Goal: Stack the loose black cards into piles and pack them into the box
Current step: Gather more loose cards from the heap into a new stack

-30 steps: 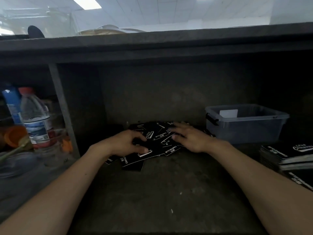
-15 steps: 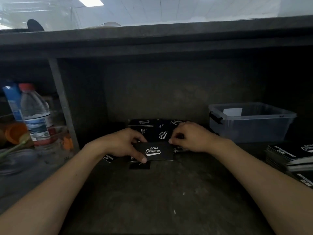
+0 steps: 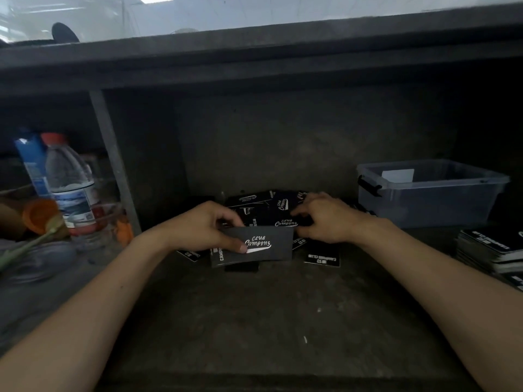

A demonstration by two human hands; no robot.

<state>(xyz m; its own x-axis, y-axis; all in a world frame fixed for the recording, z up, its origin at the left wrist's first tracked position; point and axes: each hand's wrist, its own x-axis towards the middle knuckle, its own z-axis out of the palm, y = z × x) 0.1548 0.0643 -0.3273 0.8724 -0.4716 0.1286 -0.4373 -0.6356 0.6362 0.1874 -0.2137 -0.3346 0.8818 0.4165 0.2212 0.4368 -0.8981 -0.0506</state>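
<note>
Lifted clear of the heap since a second ago, a gathered stack point(image 3: 263, 246) of black cards is now held up in the left hand point(image 3: 198, 230), where earlier both hands were spread flat over the scattered cards. In the head view, the only one given, the stack is gripped with the thumb across its printed face and the fingers curled behind it, well to the left of the box point(image 3: 430, 205).

The right hand point(image 3: 325, 219) has been drawn back to the edge of the loose cards point(image 3: 263, 205), between the stack and the box. Its fingers are curled down onto the cards, but whether one is pinched cannot be told.

The loose cards are still spread against the back wall, left of the box, and a single card point(image 3: 322, 258) is seen apart on the counter point(image 3: 254, 321), nearer the box than the stack is. Finished piles point(image 3: 492, 250) are seen in front of the box, at its right.

Collecting is judged to be under way, not packing: the held stack is thin, much of the heap is left, and nothing black is seen inside the box.
</note>
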